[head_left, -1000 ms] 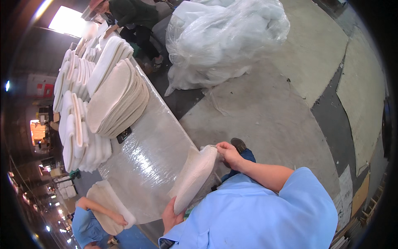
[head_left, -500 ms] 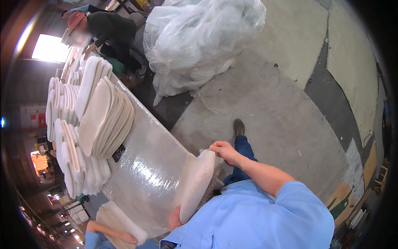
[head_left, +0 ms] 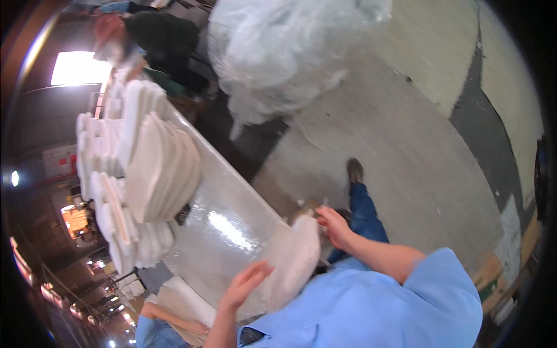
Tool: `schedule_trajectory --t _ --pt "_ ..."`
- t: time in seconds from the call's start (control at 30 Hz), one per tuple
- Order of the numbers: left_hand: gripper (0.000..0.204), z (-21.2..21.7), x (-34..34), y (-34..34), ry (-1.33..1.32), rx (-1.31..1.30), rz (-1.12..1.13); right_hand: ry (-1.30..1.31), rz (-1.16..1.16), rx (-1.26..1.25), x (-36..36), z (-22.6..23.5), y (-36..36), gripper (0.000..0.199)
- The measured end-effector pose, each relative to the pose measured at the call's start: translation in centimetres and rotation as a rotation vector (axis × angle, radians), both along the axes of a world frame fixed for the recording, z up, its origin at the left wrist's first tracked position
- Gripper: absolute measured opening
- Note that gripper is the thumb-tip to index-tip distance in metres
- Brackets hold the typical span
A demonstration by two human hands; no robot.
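Along the edge of the tabletop (head_left: 232,194), a pale pad (head_left: 299,261) is lying; the right hand (head_left: 337,228) is pinching its far end between nearly closed fingers, while the left hand (head_left: 243,284) is hovering beside it, fingers loosely spread, gripping nothing.

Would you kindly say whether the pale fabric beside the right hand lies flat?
Bent, not flat: the pale fabric curves over the near end of the table, beside the right hand.

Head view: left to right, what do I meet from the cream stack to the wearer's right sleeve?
Stack of cream pads → left hand → pale pad at the table edge → right hand → forward shoe → blue right sleeve.
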State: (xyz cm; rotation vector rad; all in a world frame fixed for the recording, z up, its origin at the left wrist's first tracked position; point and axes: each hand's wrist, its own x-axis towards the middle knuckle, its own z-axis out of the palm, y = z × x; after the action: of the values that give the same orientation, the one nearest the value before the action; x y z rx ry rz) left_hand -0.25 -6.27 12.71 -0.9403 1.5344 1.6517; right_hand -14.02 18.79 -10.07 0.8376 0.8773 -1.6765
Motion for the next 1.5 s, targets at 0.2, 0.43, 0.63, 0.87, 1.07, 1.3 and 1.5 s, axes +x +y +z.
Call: schedule_trajectory --t 0.2,0.43,0.63,0.87,1.07,1.3,1.5 --pt "0.05 -11.1 -17.0 9.4 0.121 -0.643 -0.686 -0.019 -0.32 -0.012 5.2 -3.6 -2.9 0.048" --pt "0.066 -16.9 -20.5 8.2 -0.106 -0.406 -1.153 -0.043 -0.387 0.003 3.4 -1.9 -3.9 0.043" --pt "0.066 -16.4 -21.9 10.2 -0.33 -0.284 -1.194 -0.057 -0.375 0.107 3.5 -2.0 -2.8 0.048" --pt "0.055 -18.2 -19.5 11.9 -0.275 -0.23 -1.182 -0.102 -0.374 0.036 3.5 1.3 -0.1 0.075" --pt "0.045 -18.6 -19.4 14.3 -0.048 -0.261 -1.317 -0.049 -0.344 0.069 3.9 0.0 1.5 0.078" --pt "0.044 -18.3 -17.7 13.4 0.465 -0.315 -1.058 -0.006 -0.457 -0.028 5.3 -0.5 1.3 0.064" --pt "0.056 -17.0 -20.6 13.5 0.053 -0.158 -1.16 0.022 -0.471 0.115 5.4 -1.5 1.3 0.056"
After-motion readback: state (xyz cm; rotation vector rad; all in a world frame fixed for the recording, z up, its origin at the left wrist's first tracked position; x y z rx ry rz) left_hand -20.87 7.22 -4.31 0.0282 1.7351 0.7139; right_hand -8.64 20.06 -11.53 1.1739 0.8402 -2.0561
